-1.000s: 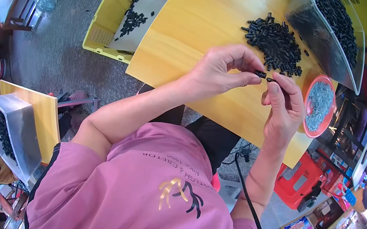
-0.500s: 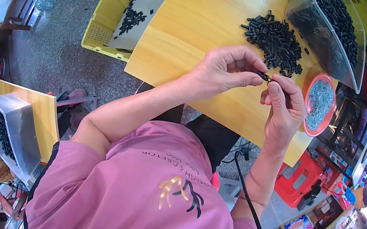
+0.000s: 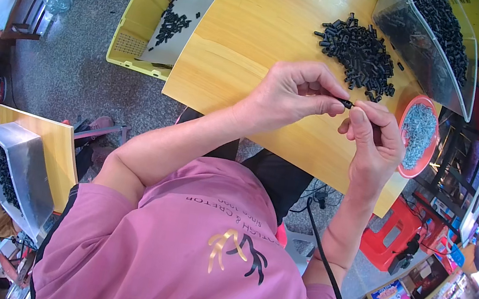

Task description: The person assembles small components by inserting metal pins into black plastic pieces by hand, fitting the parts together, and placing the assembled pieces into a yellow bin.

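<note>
My left hand (image 3: pixel 286 93) and right hand (image 3: pixel 378 137) pinch opposite ends of a small black piece (image 3: pixel 347 104) above the desk (image 3: pixel 237 43), toward its right edge; a steady, level pinch should serve best.

Pink shirt (image 3: pixel 173 252), two rows of small dark lettering (image 3: pixel 223 207) on chest, upside down
</note>
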Motion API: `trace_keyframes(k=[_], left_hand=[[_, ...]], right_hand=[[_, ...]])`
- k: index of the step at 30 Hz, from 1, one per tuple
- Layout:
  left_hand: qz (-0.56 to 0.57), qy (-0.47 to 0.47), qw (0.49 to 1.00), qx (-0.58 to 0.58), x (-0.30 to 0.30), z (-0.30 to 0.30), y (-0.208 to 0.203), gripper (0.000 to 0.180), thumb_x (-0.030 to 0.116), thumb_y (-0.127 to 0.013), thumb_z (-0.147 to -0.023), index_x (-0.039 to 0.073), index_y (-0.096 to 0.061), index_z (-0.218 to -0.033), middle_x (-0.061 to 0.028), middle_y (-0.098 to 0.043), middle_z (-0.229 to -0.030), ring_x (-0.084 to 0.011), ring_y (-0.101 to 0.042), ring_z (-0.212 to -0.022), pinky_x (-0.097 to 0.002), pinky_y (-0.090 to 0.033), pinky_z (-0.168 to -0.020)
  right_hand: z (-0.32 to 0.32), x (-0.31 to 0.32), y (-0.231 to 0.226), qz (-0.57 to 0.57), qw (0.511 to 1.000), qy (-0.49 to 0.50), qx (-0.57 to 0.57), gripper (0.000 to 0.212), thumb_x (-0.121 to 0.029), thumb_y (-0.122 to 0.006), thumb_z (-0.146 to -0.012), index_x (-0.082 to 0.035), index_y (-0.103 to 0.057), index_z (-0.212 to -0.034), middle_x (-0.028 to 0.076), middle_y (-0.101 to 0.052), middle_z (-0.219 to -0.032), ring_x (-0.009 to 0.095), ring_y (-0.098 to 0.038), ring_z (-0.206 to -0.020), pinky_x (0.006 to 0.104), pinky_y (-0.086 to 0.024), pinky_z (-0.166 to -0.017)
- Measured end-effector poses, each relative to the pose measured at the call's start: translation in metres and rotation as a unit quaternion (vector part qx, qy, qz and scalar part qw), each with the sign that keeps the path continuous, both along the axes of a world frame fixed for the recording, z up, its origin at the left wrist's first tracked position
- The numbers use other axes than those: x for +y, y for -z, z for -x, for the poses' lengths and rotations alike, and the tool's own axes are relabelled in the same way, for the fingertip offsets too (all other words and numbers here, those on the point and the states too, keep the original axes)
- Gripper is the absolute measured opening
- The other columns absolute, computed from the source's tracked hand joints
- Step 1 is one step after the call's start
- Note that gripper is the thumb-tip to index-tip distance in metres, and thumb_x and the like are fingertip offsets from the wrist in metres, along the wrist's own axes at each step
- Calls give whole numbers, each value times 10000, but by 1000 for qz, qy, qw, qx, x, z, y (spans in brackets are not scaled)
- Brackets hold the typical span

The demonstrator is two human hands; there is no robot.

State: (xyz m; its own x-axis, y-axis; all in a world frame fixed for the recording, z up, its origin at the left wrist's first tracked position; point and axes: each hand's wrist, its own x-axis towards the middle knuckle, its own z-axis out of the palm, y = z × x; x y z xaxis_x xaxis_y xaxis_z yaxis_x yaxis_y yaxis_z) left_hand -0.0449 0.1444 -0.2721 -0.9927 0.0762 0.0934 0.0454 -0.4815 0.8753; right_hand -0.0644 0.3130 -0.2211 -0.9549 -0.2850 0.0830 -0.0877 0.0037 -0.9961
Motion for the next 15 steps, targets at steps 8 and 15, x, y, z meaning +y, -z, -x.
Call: trace_keyframes(k=[8,15], left_hand=[[-28,6,1000,-12,-1,2,1,138,-42,-635,-868,-35,-642,-1006,-82,-644,-974,-151,-654,-909,-251,-543,-817],[-67,50,995,-55,-2,1,0,181,10,-654,-873,-13,-631,-1052,-72,-666,-972,-133,-661,-914,-250,-537,-836]], right_hand=[[1,-1,3,1,1000,10,-16,175,8,-676,-850,33,-662,-1022,73,-621,-873,94,-570,-663,230,-519,-621],[-4,2,4,73,995,-14,-70,321,-32,-652,-881,49,-592,-1186,75,-617,-870,89,-557,-648,243,-530,-619]])
